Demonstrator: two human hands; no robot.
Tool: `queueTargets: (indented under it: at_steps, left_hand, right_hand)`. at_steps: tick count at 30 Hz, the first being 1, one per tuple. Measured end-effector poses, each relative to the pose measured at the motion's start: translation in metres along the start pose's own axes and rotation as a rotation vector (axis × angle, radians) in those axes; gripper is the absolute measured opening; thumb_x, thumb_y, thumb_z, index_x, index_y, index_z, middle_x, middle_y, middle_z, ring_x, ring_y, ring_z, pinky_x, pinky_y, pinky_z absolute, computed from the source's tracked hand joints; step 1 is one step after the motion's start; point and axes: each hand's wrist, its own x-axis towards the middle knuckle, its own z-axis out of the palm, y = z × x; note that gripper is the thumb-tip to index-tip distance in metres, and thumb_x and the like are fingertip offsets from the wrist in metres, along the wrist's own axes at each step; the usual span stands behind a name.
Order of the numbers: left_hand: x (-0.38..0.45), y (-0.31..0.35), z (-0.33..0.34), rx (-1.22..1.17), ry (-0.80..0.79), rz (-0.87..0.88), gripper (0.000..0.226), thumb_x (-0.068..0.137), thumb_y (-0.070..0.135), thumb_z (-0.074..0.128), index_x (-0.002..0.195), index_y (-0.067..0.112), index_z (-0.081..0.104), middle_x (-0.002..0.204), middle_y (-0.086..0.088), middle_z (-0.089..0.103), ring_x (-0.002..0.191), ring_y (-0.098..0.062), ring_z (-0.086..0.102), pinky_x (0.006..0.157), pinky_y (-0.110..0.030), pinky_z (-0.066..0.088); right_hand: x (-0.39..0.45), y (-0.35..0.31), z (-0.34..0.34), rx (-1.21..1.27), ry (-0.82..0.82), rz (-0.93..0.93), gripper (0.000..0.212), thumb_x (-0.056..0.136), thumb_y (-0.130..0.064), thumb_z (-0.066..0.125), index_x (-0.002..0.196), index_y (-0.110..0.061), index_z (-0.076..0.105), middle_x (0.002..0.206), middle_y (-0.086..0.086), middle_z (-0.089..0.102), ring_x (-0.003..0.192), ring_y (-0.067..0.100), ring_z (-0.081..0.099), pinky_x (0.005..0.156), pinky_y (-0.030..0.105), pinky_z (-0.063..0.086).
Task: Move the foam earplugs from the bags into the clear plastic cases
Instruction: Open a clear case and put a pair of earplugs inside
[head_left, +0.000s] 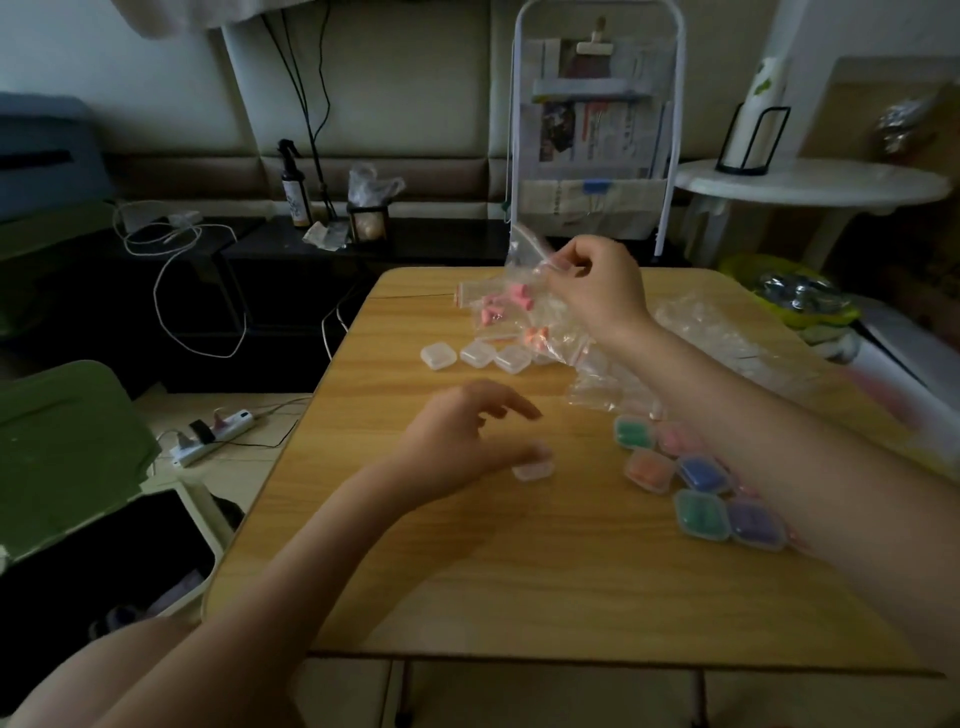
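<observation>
My right hand (592, 283) pinches the top of a clear zip bag (524, 260), lifted over the far side of the wooden table (467, 571). Pink foam earplugs (506, 301) show inside bags lying below it. My left hand (462, 447) hovers over the table's middle with fingers relaxed, its thumb touching a small clear plastic case (535, 467). Three more clear cases (475, 355) stand in a row further back. Several closed cases with coloured earplugs (701, 488) lie under my right forearm.
A heap of crumpled clear bags (727, 332) covers the table's right rear. A white round side table (810, 182) and a white rack with newspapers (592, 135) stand behind. A power strip (213, 434) and cables lie on the floor at left.
</observation>
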Motion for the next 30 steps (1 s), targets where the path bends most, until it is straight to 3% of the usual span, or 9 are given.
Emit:
queueTargets:
  at_steps: [4,7,9,13,18,23,26,30]
  left_hand:
    - [-0.002,0.012,-0.012,-0.473,0.285,-0.127,0.030,0.077,0.036,0.069,0.099,0.017,0.063,0.094,0.006,0.068,0.087,-0.005,0.066,0.078,-0.021,0.055]
    - [-0.005,0.016,-0.011,-0.877,0.338,-0.202,0.034,0.072,0.030,0.071,0.094,0.006,0.062,0.087,-0.005,0.069,0.086,-0.019,0.069,0.077,-0.025,0.056]
    - [-0.005,0.018,-0.007,-0.977,0.348,-0.257,0.020,0.079,0.016,0.069,0.091,0.001,0.063,0.083,-0.009,0.069,0.082,-0.020,0.069,0.074,-0.024,0.056]
    - [-0.002,0.022,0.003,-1.108,0.278,-0.343,0.018,0.086,0.007,0.064,0.098,-0.005,0.062,0.081,-0.012,0.069,0.076,-0.017,0.070,0.068,-0.020,0.056]
    - [0.005,0.022,0.007,-1.247,0.198,-0.437,0.012,0.087,0.002,0.061,0.095,-0.005,0.063,0.081,-0.012,0.068,0.070,-0.014,0.067,0.075,-0.023,0.057]
    - [0.003,0.017,0.007,-1.135,0.283,-0.433,0.009,0.074,0.005,0.071,0.083,0.005,0.067,0.076,-0.010,0.070,0.066,-0.013,0.068,0.068,-0.022,0.058]
    - [0.002,0.019,0.006,-1.047,0.312,-0.388,0.013,0.074,0.007,0.073,0.084,0.005,0.065,0.077,-0.009,0.069,0.068,-0.015,0.068,0.063,-0.022,0.057]
    - [0.003,0.025,0.004,-1.006,0.301,-0.325,0.014,0.072,0.010,0.073,0.079,0.006,0.062,0.071,-0.008,0.069,0.066,-0.017,0.067,0.061,-0.021,0.054]
  right_hand:
    - [-0.059,-0.017,-0.010,0.028,-0.084,-0.204,0.011,0.085,-0.012,0.067,0.082,-0.017,0.057,0.080,-0.010,0.054,0.067,-0.001,0.048,0.061,0.008,0.039]
    - [-0.101,-0.019,-0.013,-0.009,-0.163,-0.288,0.015,0.085,-0.010,0.067,0.090,-0.019,0.055,0.079,-0.016,0.047,0.071,-0.002,0.046,0.062,0.013,0.037]
    - [-0.118,-0.014,-0.014,-0.075,-0.206,-0.337,0.016,0.086,-0.008,0.064,0.097,-0.018,0.056,0.084,-0.017,0.047,0.076,-0.001,0.047,0.064,0.017,0.040]
    - [-0.127,-0.003,-0.018,-0.078,-0.170,-0.385,0.015,0.084,0.000,0.063,0.092,-0.012,0.061,0.089,-0.005,0.052,0.079,0.009,0.052,0.068,0.026,0.047]
    - [-0.127,0.006,-0.020,-0.097,-0.141,-0.462,0.014,0.083,0.001,0.063,0.092,-0.010,0.063,0.091,-0.003,0.055,0.083,0.012,0.055,0.070,0.029,0.049]
    - [-0.126,-0.001,-0.020,0.012,-0.242,-0.273,0.016,0.083,-0.011,0.062,0.098,-0.018,0.059,0.096,-0.011,0.051,0.089,0.000,0.046,0.075,0.013,0.039]
    - [-0.125,-0.011,-0.019,0.157,-0.215,-0.223,0.014,0.085,-0.017,0.065,0.093,-0.014,0.054,0.091,-0.006,0.054,0.082,0.005,0.052,0.068,0.018,0.045]
    - [-0.126,-0.018,-0.019,0.303,-0.249,-0.066,0.037,0.081,-0.019,0.074,0.107,-0.019,0.047,0.097,-0.004,0.062,0.079,0.006,0.063,0.069,0.020,0.054]
